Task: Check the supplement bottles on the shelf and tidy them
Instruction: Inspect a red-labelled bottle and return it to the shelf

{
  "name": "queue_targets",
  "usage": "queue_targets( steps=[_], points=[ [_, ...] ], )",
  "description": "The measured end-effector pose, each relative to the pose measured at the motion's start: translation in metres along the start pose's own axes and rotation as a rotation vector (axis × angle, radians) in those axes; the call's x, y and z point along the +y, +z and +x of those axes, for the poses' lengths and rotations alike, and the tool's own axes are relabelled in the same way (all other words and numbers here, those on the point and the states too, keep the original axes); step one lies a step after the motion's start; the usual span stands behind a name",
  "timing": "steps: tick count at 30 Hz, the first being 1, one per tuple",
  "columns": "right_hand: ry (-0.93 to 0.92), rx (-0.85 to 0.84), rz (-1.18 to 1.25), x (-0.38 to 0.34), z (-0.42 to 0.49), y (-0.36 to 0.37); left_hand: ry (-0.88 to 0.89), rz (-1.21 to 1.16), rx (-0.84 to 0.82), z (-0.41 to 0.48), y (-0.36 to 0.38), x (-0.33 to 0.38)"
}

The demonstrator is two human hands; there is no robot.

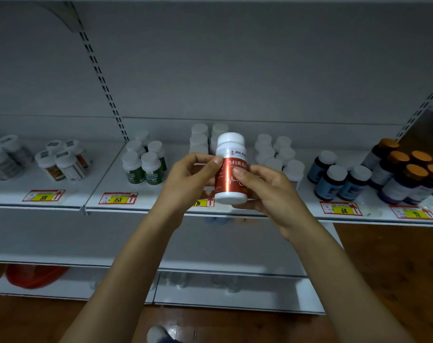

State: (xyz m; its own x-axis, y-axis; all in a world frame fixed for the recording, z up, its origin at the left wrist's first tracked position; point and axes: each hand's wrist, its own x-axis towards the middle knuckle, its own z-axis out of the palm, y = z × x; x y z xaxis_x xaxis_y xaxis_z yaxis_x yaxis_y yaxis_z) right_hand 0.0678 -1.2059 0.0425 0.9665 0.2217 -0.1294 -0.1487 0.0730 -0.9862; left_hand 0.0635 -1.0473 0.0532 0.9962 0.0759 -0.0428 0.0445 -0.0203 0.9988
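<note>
Red-label bottle point(229, 169) was upright in front of shelf point(106, 179), above its front edge. Left hand point(188, 179) pinched bottle's side. Right hand point(270, 191) curled round lower body, thumb on label. Fingers covered part of label text. Price tag point(204, 202) was half hidden behind hands. White bottles point(275, 151) behind were blurred, labels unreadable. Orange-capped bottles point(408, 174) crowded shelf's right end. Open strip ran along shelf front.

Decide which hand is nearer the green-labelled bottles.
Left. The left hand is just right of the green-labelled bottles; the right hand lies farther right, beyond the red-labelled bottle both hold.
</note>
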Motion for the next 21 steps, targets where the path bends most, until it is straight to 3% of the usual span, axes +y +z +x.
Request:
queue_targets(
  steps=[5,10,13,21],
  points=[
    [-0.052,0.011,-0.178,0.011,0.008,-0.003,0.116,0.013,-0.015,-0.001,-0.004,-0.022],
    [-0.102,0.223,-0.332,0.039,0.038,0.000,0.188,0.126,0.259,0.020,-0.016,-0.051],
    [-0.105,0.275,-0.403,0.049,0.066,0.004,0.196,0.208,0.325,0.038,-0.027,-0.064],
    [0.018,0.312,-0.577,0.068,0.141,0.019,0.109,0.331,0.230,0.092,-0.041,-0.092]
  ],
)
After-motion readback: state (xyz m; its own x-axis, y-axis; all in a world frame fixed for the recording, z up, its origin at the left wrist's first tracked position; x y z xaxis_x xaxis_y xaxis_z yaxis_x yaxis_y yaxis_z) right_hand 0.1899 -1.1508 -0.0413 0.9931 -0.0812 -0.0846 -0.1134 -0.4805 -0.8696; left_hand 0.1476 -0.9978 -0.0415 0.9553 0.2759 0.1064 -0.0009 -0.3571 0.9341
